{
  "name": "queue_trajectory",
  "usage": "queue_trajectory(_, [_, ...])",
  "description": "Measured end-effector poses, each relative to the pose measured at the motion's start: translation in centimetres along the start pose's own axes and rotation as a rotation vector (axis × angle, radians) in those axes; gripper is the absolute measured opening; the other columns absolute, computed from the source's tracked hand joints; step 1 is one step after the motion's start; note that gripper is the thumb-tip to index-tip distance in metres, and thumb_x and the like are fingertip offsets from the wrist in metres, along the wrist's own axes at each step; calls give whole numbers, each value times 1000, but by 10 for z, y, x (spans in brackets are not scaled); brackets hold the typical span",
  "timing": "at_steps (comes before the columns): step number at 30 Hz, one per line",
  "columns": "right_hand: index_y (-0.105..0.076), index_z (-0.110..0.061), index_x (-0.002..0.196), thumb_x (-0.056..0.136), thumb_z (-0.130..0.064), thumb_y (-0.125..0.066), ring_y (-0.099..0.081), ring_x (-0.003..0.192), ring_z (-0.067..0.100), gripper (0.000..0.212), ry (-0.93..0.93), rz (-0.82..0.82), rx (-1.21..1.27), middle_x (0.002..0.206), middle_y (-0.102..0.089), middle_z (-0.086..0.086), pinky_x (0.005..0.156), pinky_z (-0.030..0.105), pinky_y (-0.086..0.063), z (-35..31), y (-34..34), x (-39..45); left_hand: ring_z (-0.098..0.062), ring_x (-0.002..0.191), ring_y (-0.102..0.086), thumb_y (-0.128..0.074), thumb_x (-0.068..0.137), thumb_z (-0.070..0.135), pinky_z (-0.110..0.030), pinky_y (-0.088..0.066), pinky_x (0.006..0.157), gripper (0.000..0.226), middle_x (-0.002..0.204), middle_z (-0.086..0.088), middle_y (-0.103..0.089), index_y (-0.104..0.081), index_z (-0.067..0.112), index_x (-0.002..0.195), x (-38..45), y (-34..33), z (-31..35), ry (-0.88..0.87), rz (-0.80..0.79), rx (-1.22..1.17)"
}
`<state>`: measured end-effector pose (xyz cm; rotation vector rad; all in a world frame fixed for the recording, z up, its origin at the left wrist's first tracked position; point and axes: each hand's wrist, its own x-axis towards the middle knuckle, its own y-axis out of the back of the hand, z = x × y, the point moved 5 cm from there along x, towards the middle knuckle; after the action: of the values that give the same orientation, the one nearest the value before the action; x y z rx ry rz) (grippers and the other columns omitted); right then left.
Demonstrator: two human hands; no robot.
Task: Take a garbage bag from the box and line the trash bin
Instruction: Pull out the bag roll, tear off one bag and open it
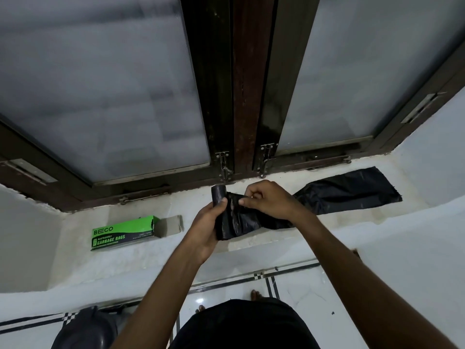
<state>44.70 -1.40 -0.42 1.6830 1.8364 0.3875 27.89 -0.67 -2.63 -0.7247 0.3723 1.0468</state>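
Head view: the bag roll (219,197) sits clamped in my left hand (205,224) above the sill (105,258), so my right hand (266,200) can pinch the unrolled bag (347,192) at its seam; the box (123,234) lies left, open.

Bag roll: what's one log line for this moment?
left hand: holds bag roll | right hand: pinches unrolled bag | box: open on sill

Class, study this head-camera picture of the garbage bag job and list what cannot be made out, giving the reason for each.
1. Head view: the roll of garbage bags is mostly covered by the left hand.
2. The perforation between bags is hidden under the right hand.
3. The small print on the green box is too small to read.
4. The dark bin is cut off by the bottom edge.
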Motion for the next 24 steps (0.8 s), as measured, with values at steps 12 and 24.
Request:
queue_trajectory(12, [-63,-25,71,91,-30,-68,-60,67,12,21,-21,150,100,66,-62,-6,65,31,-45,5,-18,12,-26,111,-66,-47,104,20,-33,-56,79,30,119,-10,-71,-62,9,127,-3,6,5,-31,70,-17])
queue_trajectory(24, [-63,-15,69,85,-20,-71,-63,75,22,18,-81,269,-28,72,-65,3,70,34,-51,-14,-25,32,-28,117,-59,-42,105,15,-38,-48,94,24,117,-7,-67,-60,17,121,-4,4,12,-46,133,-44])
